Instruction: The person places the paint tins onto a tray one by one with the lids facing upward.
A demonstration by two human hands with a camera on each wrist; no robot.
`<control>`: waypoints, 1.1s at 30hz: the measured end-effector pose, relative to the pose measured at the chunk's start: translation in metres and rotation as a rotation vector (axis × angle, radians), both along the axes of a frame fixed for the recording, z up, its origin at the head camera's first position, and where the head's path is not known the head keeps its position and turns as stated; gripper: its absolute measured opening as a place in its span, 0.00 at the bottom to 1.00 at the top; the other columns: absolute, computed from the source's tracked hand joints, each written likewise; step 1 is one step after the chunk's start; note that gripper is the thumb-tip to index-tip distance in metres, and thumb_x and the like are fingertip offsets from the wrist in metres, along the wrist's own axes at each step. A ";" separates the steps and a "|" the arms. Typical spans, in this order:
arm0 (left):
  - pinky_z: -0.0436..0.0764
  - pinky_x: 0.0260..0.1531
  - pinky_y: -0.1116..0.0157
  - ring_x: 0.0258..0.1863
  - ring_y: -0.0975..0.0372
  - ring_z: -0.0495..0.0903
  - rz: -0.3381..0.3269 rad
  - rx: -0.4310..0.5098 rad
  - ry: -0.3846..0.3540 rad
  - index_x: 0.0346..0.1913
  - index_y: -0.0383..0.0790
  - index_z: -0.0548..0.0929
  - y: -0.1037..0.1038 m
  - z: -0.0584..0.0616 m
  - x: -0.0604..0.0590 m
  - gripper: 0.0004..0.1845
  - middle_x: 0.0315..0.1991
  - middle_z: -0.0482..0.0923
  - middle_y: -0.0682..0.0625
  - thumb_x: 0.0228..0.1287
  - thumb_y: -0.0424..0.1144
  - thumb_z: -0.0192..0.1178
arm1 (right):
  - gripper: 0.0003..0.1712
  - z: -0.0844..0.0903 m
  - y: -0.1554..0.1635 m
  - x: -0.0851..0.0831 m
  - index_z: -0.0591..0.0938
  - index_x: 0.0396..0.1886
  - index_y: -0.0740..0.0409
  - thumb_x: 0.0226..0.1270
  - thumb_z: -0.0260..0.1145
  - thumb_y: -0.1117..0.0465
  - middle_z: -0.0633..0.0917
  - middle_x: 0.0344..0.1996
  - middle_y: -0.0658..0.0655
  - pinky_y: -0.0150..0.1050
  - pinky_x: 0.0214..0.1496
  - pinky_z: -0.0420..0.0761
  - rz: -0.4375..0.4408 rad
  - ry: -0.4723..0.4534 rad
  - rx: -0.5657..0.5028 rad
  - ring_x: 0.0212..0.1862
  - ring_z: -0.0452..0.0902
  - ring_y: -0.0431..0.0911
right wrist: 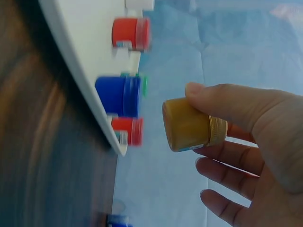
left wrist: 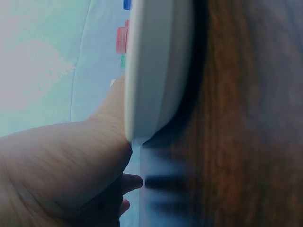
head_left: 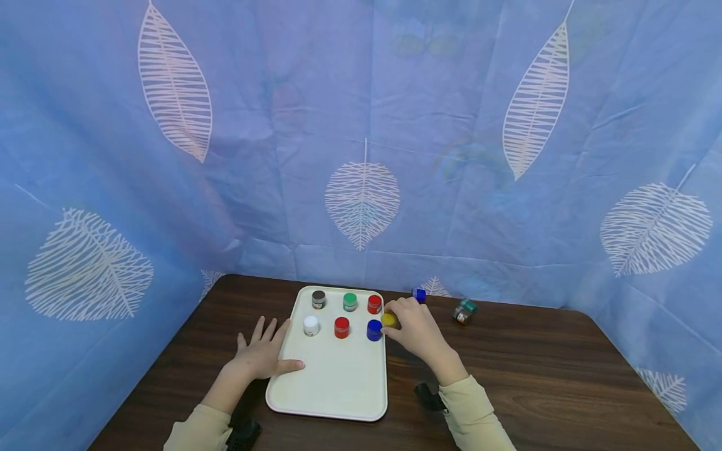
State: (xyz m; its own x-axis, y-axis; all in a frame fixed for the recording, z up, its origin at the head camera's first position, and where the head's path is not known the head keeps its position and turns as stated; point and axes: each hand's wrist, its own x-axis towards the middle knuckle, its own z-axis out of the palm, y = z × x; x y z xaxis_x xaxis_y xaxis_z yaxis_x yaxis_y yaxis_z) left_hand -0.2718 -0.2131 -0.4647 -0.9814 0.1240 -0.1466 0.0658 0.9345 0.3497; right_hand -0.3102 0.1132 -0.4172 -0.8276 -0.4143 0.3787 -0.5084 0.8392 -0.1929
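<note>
Between thumb and fingers, my right hand point(head_left: 416, 329) pinches a yellow paint jar point(right wrist: 187, 125), held tilted in the air by the right edge of a white tray point(head_left: 333, 388). My left hand point(head_left: 261, 356) lies at the tray's left edge with fingers spread and the thumb over the rim. Two rows of small jars stand on the tray: a dark-lidded jar point(head_left: 318, 299), a green-lidded jar point(head_left: 350, 302) and a red jar point(head_left: 375, 304) at the back; a white jar point(head_left: 311, 326), a red jar point(head_left: 341, 327) and a blue jar point(head_left: 374, 330) in front.
Beyond the right hand, a blue jar point(head_left: 419, 295) lies near the table's back edge. A teal-lidded jar point(head_left: 465, 311) lies tilted farther right on the dark wooden table point(head_left: 536, 363). A blue leaf-patterned cloth point(head_left: 451, 207) hangs behind and at the sides.
</note>
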 end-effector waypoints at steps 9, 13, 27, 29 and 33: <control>0.40 0.62 0.24 0.76 0.35 0.38 0.002 -0.004 -0.005 0.77 0.41 0.52 0.000 -0.001 0.000 0.59 0.76 0.49 0.31 0.50 0.71 0.63 | 0.19 -0.004 -0.027 0.012 0.83 0.40 0.52 0.51 0.78 0.52 0.86 0.36 0.50 0.45 0.43 0.75 0.091 0.026 0.036 0.43 0.77 0.48; 0.40 0.62 0.24 0.76 0.35 0.38 0.003 -0.001 -0.003 0.77 0.40 0.52 0.000 0.000 0.000 0.60 0.76 0.49 0.30 0.50 0.71 0.64 | 0.19 0.000 -0.039 0.018 0.83 0.41 0.51 0.52 0.78 0.51 0.86 0.36 0.49 0.43 0.43 0.75 0.135 0.036 0.052 0.43 0.77 0.46; 0.40 0.62 0.24 0.76 0.35 0.38 0.004 -0.010 -0.003 0.78 0.41 0.51 -0.002 -0.003 0.000 0.60 0.76 0.49 0.31 0.50 0.72 0.62 | 0.18 -0.004 -0.083 0.026 0.83 0.41 0.47 0.53 0.77 0.49 0.86 0.36 0.44 0.34 0.40 0.73 0.268 0.058 0.191 0.41 0.75 0.41; 0.40 0.62 0.24 0.76 0.36 0.38 -0.002 -0.011 0.000 0.78 0.41 0.51 -0.002 -0.004 -0.001 0.60 0.76 0.49 0.31 0.50 0.72 0.62 | 0.17 -0.004 -0.089 0.026 0.84 0.42 0.47 0.54 0.76 0.49 0.86 0.36 0.44 0.32 0.39 0.71 0.279 0.047 0.204 0.40 0.74 0.40; 0.42 0.62 0.25 0.76 0.36 0.41 -0.033 -0.020 0.028 0.77 0.39 0.52 -0.002 -0.005 -0.003 0.61 0.76 0.50 0.32 0.49 0.72 0.63 | 0.15 -0.006 -0.099 0.026 0.84 0.41 0.46 0.55 0.76 0.50 0.85 0.34 0.44 0.30 0.38 0.71 0.292 0.035 0.238 0.39 0.73 0.39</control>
